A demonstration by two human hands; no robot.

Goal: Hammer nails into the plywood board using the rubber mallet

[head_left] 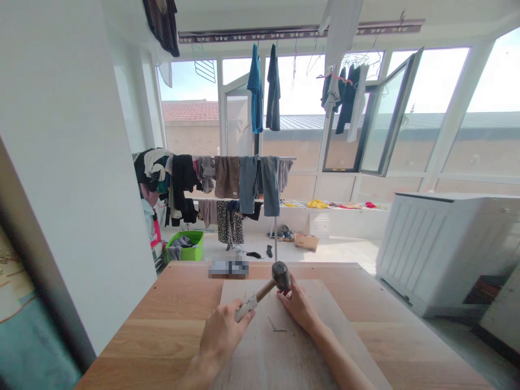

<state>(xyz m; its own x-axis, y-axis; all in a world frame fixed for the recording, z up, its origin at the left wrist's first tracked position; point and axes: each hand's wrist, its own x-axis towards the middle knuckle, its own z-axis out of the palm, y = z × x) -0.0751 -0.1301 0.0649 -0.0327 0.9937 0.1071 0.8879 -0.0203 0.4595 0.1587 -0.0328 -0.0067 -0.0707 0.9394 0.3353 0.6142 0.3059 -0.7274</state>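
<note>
Left hand (222, 336): closed around the pale grip end of the hammer (266, 291); knuckles up, resting low over the board (284, 357).
Hammer: handle runs up and away to the right of the left hand; the dark head sits just beyond the right hand's fingertips.
Right hand (298, 307): fingers drawn together, tips at the board directly under the hammer head; whether anything is pinched between them cannot be told.
Nails (277, 326): a few lying loose on the board, between the two hands, nearer the right wrist.
Board: pale sheet flat on the tabletop (170, 325), under both hands.
Beyond the hands: drying rack (244, 179) hung with clothes, green basket (187, 246) on the floor.
</note>
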